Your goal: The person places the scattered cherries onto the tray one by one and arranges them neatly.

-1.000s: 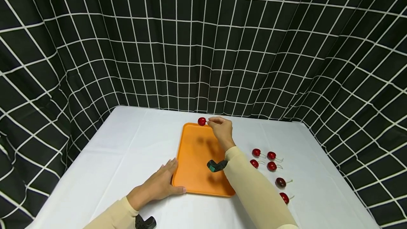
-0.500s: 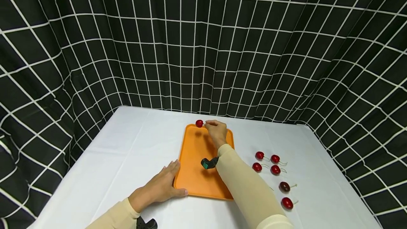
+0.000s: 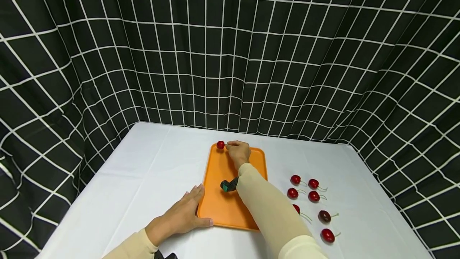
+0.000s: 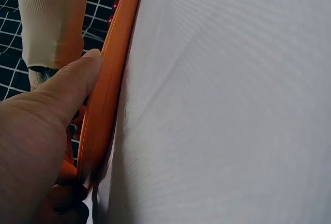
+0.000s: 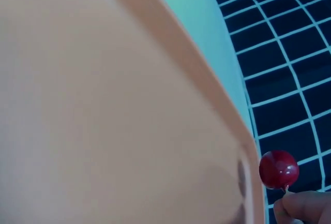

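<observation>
Nearest, at the lower edge of the head view, one black wrist device (image 3: pixel 166 256) sits beside the cuff of one left cream sleeve (image 3: pixel 133 245). One matching right cream sleeve (image 3: pixel 267 209) extends forward from the lower right. One left hand (image 3: pixel 181 214) rests at the near left corner of one flat, orange, rectangular tray (image 3: pixel 215 205) with a raised rim. Left grip: thumb and fingers spread apart, the thumb at the near side, the fingers at the left side.

Loose cherries to the right of the tray: seven, each rounded and stemmed. From near to far: one bright red cherry (image 3: pixel 328 235); one dark maroon cherry (image 3: pixel 324 216); one red cherry partly hidden by the right sleeve (image 3: pixel 296 208); a nearer red pair, left cherry (image 3: pixel 292 193) and right cherry (image 3: pixel 314 196); a farther red pair, left (image 3: pixel 296 179) and right (image 3: pixel 313 183). All seven lie on one white, cloth-covered surface (image 3: pixel 143 171).

A second black device, green-tipped (image 3: pixel 227 186), shows over the tray at the right cuff. Beyond it, one right hand (image 3: pixel 238 154) is positioned above the tray's far part. Right grip: thumb and finger together, clamped on the stem (image 5: pixel 287 188) of one glossy red cherry (image 5: pixel 279 169), the eighth in total. Location of this cherry: far left corner of the tray; contact with the rim cannot be determined.

Farthest, black fabric with a white grid (image 3: pixel 201 65) encloses the surface at the far, left and right sides.
</observation>
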A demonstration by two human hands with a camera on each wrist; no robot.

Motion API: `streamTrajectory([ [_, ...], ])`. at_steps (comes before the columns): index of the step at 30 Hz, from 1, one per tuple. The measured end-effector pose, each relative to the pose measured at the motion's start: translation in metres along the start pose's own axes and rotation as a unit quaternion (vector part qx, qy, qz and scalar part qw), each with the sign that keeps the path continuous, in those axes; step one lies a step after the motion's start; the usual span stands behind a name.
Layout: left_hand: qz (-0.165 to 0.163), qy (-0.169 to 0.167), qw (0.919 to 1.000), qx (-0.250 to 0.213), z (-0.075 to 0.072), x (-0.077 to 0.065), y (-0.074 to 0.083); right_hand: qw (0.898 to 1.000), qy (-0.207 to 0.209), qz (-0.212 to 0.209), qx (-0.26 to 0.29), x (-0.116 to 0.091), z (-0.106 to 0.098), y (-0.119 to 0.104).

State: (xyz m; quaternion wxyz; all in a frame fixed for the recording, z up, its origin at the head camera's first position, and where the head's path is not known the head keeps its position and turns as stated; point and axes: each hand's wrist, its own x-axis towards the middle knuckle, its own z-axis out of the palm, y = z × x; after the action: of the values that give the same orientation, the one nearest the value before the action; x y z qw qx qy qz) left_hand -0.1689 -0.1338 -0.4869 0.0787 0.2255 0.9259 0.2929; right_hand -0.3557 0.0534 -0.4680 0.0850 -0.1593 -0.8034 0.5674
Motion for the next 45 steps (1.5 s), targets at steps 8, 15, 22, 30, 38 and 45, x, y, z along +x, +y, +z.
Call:
streamTrajectory([
  [8, 0.000, -0.004, 1.0000, -0.001, 0.001, -0.001, 0.000, 0.999, 0.001, 0.010, -0.031, 0.000, 0.012, 0.003],
  [15, -0.004, 0.002, 1.0000, 0.002, 0.001, 0.000, 0.000, 0.995, 0.023, 0.000, -0.098, 0.001, 0.019, 0.004],
  [22, -0.006, 0.004, 1.0000, 0.003, 0.003, -0.001, 0.002, 0.992, 0.021, -0.004, -0.122, -0.001, 0.019, 0.004],
  [30, -0.008, 0.001, 1.0000, 0.003, 0.000, 0.000, 0.001, 0.995, -0.006, -0.007, -0.098, 0.003, 0.012, 0.003],
  [38, -0.005, -0.003, 1.0000, 0.007, -0.001, 0.000, 0.002, 0.996, -0.025, -0.061, -0.052, 0.005, -0.012, -0.006],
  [45, -0.001, -0.001, 0.9999, 0.011, -0.001, 0.000, 0.001, 0.991, -0.065, -0.115, -0.024, -0.001, -0.043, -0.029],
])
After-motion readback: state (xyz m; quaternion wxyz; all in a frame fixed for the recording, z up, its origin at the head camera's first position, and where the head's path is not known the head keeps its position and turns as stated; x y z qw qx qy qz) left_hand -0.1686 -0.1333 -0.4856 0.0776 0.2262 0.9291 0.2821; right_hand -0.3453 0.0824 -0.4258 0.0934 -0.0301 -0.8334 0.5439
